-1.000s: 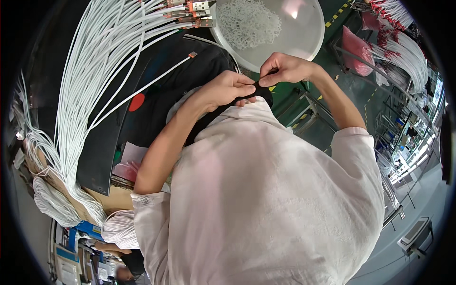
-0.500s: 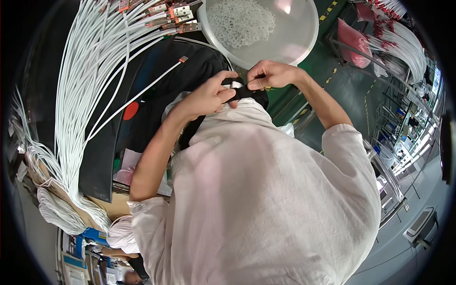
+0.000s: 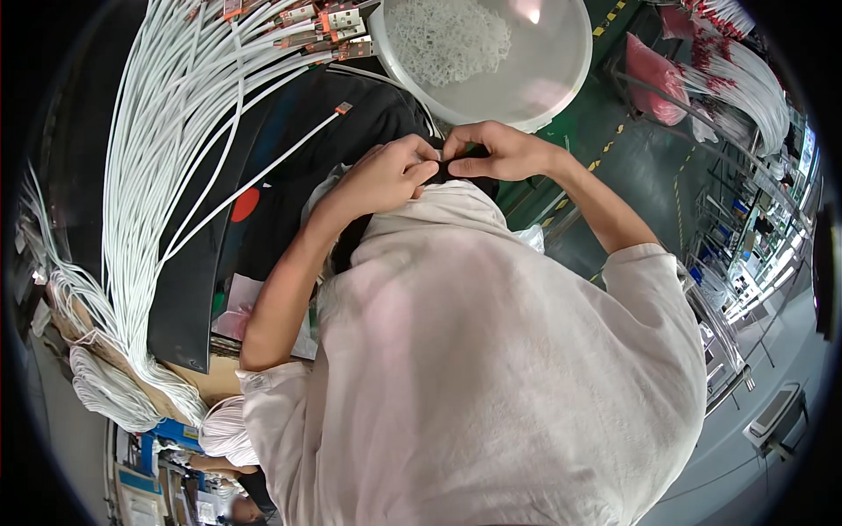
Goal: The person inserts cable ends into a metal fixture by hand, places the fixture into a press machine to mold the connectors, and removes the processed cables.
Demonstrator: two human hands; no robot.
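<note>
At the front of my white shirt (image 3: 517,342), both hands meet over a small black piece (image 3: 442,173) that looks like cloth or a strap. My left hand (image 3: 386,180) is closed, thumb and fingertips pinching its left side. From the other side my right hand (image 3: 507,152) grips it, thumb along the near face and forefinger bent over the top. A bit of white shows between the fingertips, too small to name. Left of the hands, one white cable ends in an orange-tipped USB plug (image 3: 343,109), untouched on dark cloth.
A thick bundle of white USB cables (image 3: 167,175) hangs over a black board (image 3: 181,324) at left. Beyond my hands stands a white tub (image 3: 561,83) holding many small clear plastic pieces (image 3: 447,39). Farther right are a pink bag (image 3: 653,79) and more cables on a rack.
My right hand has moved slightly left and closer to my left hand, its forefinger now over the black piece. The white bit between the hands is now mostly covered.
</note>
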